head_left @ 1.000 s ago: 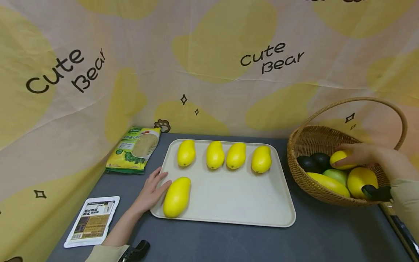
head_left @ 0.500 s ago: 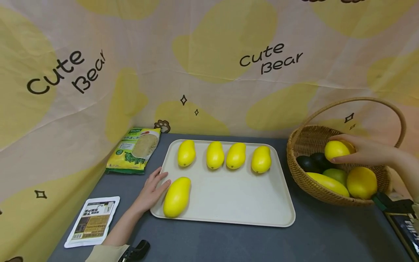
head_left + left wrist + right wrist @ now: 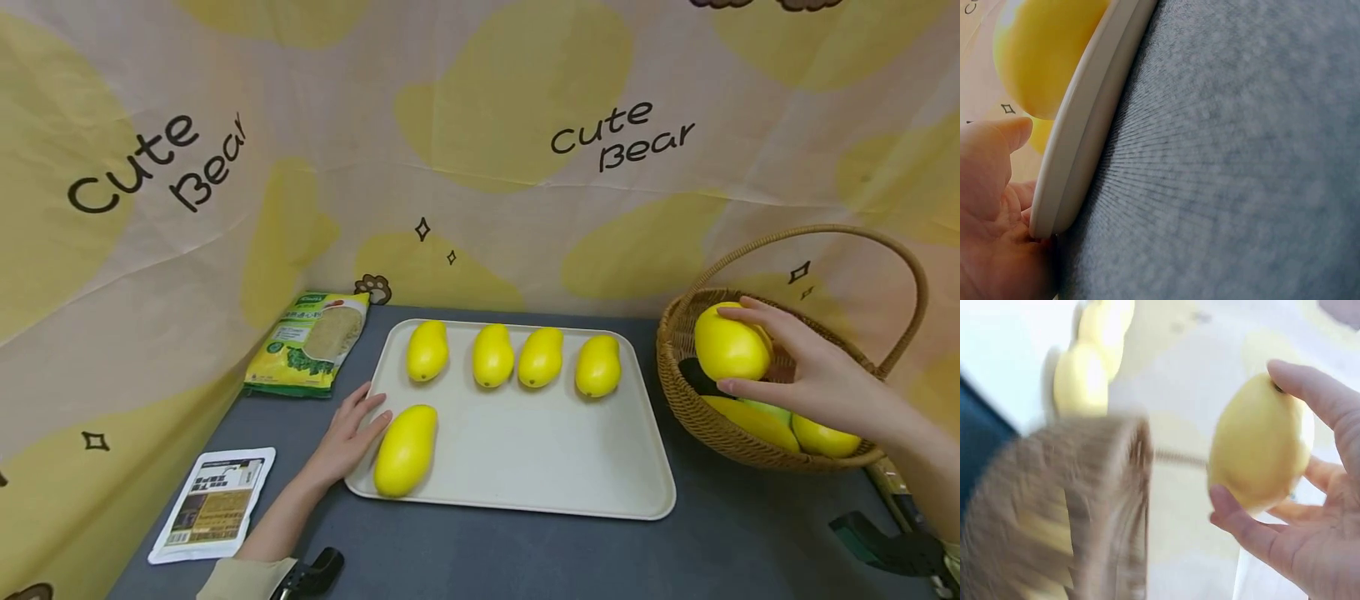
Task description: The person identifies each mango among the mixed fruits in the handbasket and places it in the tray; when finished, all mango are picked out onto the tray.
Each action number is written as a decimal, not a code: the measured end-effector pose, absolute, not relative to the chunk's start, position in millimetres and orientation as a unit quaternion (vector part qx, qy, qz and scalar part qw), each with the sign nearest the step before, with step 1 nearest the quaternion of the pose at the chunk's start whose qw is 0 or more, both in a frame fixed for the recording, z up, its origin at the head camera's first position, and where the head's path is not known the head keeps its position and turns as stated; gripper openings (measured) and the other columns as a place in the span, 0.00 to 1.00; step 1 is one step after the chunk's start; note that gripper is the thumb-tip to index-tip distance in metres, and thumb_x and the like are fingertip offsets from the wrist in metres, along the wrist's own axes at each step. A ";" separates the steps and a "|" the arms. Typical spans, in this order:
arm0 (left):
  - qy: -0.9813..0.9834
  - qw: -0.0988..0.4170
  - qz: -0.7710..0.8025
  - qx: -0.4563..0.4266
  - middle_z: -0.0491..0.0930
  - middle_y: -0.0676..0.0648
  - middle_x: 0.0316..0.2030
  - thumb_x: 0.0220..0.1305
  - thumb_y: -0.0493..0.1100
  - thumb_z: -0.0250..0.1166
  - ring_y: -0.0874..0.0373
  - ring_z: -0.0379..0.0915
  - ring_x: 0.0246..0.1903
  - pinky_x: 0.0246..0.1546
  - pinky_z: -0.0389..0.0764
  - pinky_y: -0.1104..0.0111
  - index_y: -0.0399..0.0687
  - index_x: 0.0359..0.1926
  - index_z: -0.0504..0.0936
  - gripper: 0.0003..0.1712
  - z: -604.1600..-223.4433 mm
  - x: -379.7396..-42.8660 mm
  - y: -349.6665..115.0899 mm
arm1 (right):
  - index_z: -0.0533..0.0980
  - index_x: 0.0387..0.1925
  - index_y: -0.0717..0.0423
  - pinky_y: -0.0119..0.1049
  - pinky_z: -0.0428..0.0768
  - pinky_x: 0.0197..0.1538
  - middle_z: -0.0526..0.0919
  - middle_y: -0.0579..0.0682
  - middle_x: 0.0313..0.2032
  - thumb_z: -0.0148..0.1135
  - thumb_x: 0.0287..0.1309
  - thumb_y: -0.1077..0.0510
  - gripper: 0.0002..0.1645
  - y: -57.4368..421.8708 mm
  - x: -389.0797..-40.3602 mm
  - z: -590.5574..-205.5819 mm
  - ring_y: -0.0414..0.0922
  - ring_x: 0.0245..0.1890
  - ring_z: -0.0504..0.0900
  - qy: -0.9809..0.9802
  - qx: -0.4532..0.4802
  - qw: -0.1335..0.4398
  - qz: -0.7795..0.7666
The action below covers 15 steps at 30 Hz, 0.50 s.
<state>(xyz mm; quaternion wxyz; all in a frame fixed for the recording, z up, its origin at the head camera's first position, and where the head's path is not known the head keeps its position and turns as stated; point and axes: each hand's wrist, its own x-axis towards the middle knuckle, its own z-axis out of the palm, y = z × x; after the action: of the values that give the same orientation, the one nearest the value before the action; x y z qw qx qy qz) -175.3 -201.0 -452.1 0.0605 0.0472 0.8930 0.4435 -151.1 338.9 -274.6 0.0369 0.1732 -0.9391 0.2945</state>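
Note:
My right hand (image 3: 817, 379) grips a plump yellow mango (image 3: 726, 343) between thumb and fingers, over the wicker basket (image 3: 720, 442). The right wrist view shows that same mango (image 3: 1257, 447) with a dark stem spot by a fingertip. My left hand (image 3: 345, 446) rests at the left rim of the beige tray (image 3: 540, 458), fingers extended and thumb toward a large yellow mango (image 3: 406, 450) at the front left. Along the tray's back edge lie several smaller yellow mangoes (image 3: 492, 356).
In the basket sit a long yellow fruit (image 3: 750, 422), another yellow fruit (image 3: 825, 437), and dark and green fruits partly hidden. Its arched handle (image 3: 832, 228) rises above. A green-yellow food packet (image 3: 307, 343) and a white pouch (image 3: 213, 504) lie left of the tray.
My right hand has lifted the mango from among the basket's fruits and brought it left and toward the camera. My left hand and the tray stay put.

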 end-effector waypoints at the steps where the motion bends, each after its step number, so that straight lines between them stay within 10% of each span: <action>1: 0.893 0.060 0.444 0.048 0.42 0.38 0.75 0.73 0.57 0.53 0.38 0.35 0.73 0.65 0.45 0.37 0.37 0.70 0.64 0.35 -451.9 -175.1 -201.0 | 0.59 0.73 0.46 0.19 0.76 0.40 0.45 0.60 0.74 0.75 0.51 0.59 0.50 332.7 -147.9 -277.0 0.44 0.58 0.72 -0.932 0.181 0.042 0.312; 7: 0.892 0.056 0.447 0.050 0.43 0.38 0.75 0.74 0.56 0.53 0.37 0.35 0.72 0.65 0.46 0.37 0.36 0.69 0.64 0.34 -451.5 -174.1 -201.5 | 0.57 0.74 0.45 0.14 0.70 0.47 0.41 0.50 0.76 0.73 0.51 0.65 0.52 293.5 -131.4 -295.3 0.72 0.64 0.60 -0.894 0.206 0.060 0.393; 15: 0.891 0.053 0.448 0.051 0.43 0.38 0.75 0.74 0.56 0.53 0.36 0.33 0.72 0.65 0.43 0.37 0.37 0.70 0.64 0.34 -454.1 -175.9 -203.6 | 0.59 0.72 0.43 0.25 0.76 0.49 0.41 0.52 0.76 0.73 0.53 0.62 0.49 245.3 -125.1 -330.8 0.64 0.67 0.60 -0.872 0.215 0.035 0.439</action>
<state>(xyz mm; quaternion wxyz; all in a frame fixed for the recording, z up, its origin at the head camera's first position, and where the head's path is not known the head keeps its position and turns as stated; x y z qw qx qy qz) -175.9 -203.6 -454.1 0.0533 0.0510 0.8910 0.4480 -125.1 245.3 -330.8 0.0348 0.2153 -0.8717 0.4389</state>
